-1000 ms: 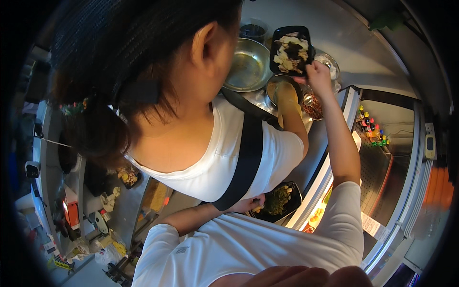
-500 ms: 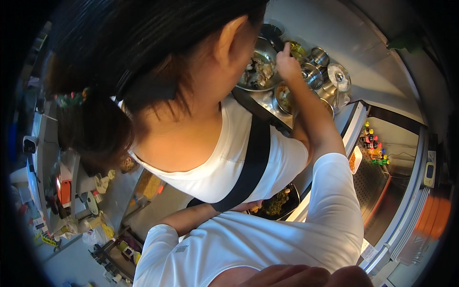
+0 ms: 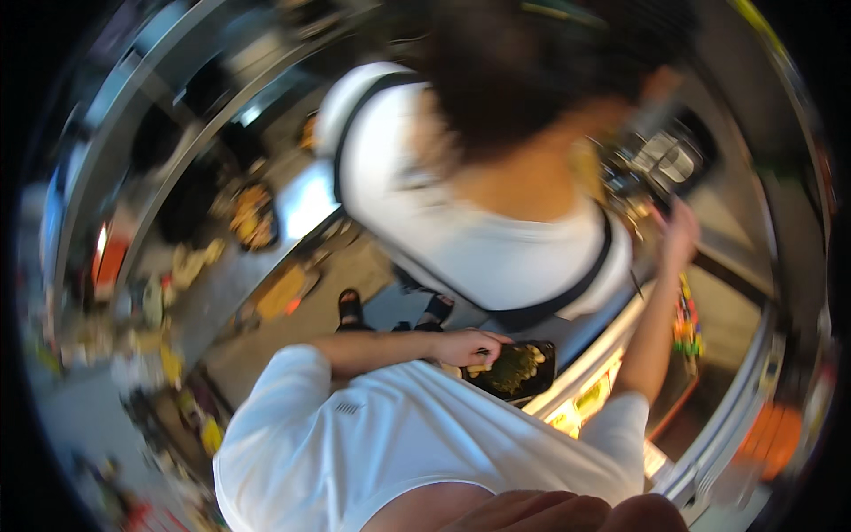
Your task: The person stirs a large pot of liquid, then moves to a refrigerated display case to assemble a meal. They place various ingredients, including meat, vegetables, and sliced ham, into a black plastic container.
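Observation:
My left hand point(image 3: 479, 348) is closed on the near left edge of a black tray point(image 3: 542, 390), held low in front of my shirt. Dark leafy greens point(image 3: 510, 371) and pale yellowish pieces fill the tray. Stretched out to the far right, my right hand point(image 3: 677, 235) is smeared by motion. Close beyond it are a dark object point(image 3: 705, 142) and a silvery, shiny piece point(image 3: 667, 162). Whether that hand grips either one cannot be made out.
A person point(image 3: 523, 222) in a white top with black straps stands right before me, covering part of the counter. Small colourful-capped bottles point(image 3: 685, 324) are at the right, by an orange object point(image 3: 769, 439). Food in a dark dish point(image 3: 254, 217) lies far left.
My right hand has moved right and nearer, away from the pan of food. The other person has shifted right. The tray and my left hand now show more fully.

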Available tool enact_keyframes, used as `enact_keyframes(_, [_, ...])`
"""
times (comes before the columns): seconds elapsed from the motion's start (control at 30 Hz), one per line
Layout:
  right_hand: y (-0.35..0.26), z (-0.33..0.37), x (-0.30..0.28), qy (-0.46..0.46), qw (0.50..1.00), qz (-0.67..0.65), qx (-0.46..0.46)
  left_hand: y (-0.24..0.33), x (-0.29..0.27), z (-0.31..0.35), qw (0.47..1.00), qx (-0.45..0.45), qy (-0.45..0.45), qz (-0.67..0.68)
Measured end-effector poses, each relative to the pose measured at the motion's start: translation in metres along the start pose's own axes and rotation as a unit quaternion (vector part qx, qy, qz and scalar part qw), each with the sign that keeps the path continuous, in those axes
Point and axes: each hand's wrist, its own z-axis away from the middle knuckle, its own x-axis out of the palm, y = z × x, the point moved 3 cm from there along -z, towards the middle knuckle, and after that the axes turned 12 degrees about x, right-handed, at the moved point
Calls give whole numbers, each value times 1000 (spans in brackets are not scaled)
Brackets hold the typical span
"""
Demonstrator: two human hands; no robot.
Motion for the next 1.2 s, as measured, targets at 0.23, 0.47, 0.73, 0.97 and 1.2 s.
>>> enact_keyframes(0.23, [-95,210,-104,18,995,-32,-93,4,-11,88,997,61,20,38])
enact_keyframes(0.47, [-141,418,123,-197,952,227,-63,33,-53,239,998,11,68,2])
enact_keyframes(0.73, [31,403,498,-301,925,148,178,40,-108,450,938,-16,338,-80])
enact_keyframes(0.97, [116,241,677,-122,963,220,101,80,-109,536,839,-11,540,-67])
enact_keyframes(1.2, [116,170,655,-37,899,436,-28,90,-111,547,822,-44,564,-68])
